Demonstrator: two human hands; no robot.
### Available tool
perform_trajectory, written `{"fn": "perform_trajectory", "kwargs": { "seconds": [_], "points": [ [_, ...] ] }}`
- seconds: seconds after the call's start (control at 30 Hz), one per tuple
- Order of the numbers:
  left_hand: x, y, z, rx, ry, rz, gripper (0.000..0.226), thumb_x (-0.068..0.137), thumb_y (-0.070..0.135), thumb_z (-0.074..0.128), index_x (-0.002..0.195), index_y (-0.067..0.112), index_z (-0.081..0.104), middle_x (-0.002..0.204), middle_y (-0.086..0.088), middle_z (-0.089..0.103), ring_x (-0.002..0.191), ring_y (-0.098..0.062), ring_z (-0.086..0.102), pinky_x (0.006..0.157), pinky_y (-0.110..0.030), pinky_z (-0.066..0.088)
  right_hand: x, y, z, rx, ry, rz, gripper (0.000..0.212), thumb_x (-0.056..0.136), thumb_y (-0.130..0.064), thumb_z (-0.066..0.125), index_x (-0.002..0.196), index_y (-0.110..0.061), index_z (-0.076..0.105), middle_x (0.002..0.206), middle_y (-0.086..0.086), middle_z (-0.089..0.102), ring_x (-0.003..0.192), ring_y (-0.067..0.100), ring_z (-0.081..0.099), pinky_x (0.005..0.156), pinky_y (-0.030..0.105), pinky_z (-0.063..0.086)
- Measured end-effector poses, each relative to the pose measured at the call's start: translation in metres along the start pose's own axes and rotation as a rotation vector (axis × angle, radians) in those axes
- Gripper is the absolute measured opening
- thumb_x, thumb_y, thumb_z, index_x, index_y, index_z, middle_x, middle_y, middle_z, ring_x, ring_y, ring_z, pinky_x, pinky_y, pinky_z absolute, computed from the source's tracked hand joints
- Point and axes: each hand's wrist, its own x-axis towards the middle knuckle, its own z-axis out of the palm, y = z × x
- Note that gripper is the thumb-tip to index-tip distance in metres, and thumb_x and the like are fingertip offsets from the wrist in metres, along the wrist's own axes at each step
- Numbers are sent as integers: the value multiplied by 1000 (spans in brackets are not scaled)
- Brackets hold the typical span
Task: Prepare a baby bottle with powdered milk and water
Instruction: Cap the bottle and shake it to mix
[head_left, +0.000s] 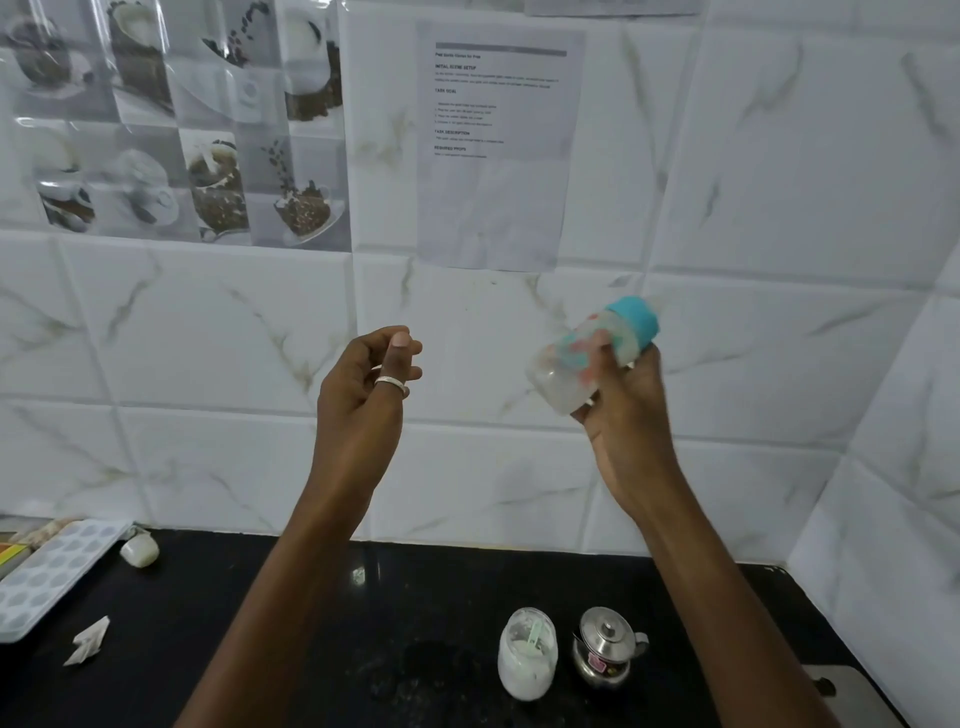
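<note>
My right hand (628, 410) is raised in front of the wall and grips a clear baby bottle (582, 358) with coloured prints and a teal collar. The bottle is tilted, top up and to the right, and blurred; it looks cloudy inside. My left hand (363, 389) hangs at the same height to the left, fingers loosely curled, holding nothing, a ring on one finger. Down on the black counter (311, 623) stands an open jar of white powder (527, 654) with a pale green scoop in it. Beside it is a small lidded steel pot (608, 647).
A white ice tray (47, 577) lies at the counter's left edge, with a small white cap (139, 551) and a crumpled paper scrap (88, 639) near it. A printed sheet (498, 150) hangs on the marble-tiled wall. White powder is spilled on the counter left of the jar.
</note>
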Motion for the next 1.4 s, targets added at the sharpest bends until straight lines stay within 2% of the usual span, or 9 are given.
{"fn": "perform_trajectory", "kwargs": {
  "seconds": [0.13,0.3,0.43,0.6,0.77,0.93,1.1,1.23,1.4],
  "points": [
    [1,-1,2,5,7,-7,16,105,46,51,107,43,66,112,16,73,100,0,71,97,-34,57,-6,10,1,-279,-227,80,51,87,-42,74,130,-25,52,118,-2,72,113,22,70,88,39,61],
    [-2,-3,-1,-5,0,-11,16,105,43,52,106,43,67,114,14,73,100,-2,71,97,-35,56,3,4,3,71,63,31,50,84,-47,69,125,-23,52,123,4,68,115,21,70,84,38,61],
    [-1,-2,2,-10,5,-16,16,105,42,51,106,42,67,116,13,73,99,-2,71,96,-35,57,-10,20,3,-261,-212,167,52,86,-45,76,129,-25,53,120,3,71,112,21,71,84,38,61],
    [-3,-4,1,-16,-3,-15,17,105,44,53,109,39,68,114,15,73,99,-3,71,96,-36,56,3,10,0,166,47,88,57,87,-44,69,134,-16,51,127,8,68,118,25,69,86,43,61],
    [-3,-5,3,-13,1,-22,17,104,45,52,108,41,67,115,14,73,99,-2,71,97,-35,57,-11,24,4,-231,-181,210,65,80,-52,79,131,-24,51,122,4,70,114,25,70,90,47,61],
    [-6,-6,3,-13,-9,-17,16,106,42,52,107,41,68,116,13,73,100,-4,71,97,-38,57,4,11,-2,250,83,84,49,89,-36,66,131,-16,51,119,3,72,113,25,72,80,39,62],
    [-6,-6,7,-13,-9,-24,15,104,43,52,107,42,67,117,13,72,100,-3,71,98,-38,57,-11,22,7,-174,-191,227,72,71,-50,82,131,-22,52,121,5,71,116,30,69,91,46,60],
    [-9,-8,8,-13,-20,-19,15,105,43,52,107,42,67,116,13,73,99,-3,71,97,-38,57,5,14,7,217,45,137,63,83,-41,71,135,-13,50,124,9,69,113,24,71,83,39,62],
    [-8,-9,11,5,-20,-28,15,104,44,51,107,43,65,118,11,72,99,-1,71,97,-36,58,-7,29,12,-229,-224,238,65,78,-51,82,130,-26,52,116,-2,72,111,21,71,88,40,61]
  ]
}}
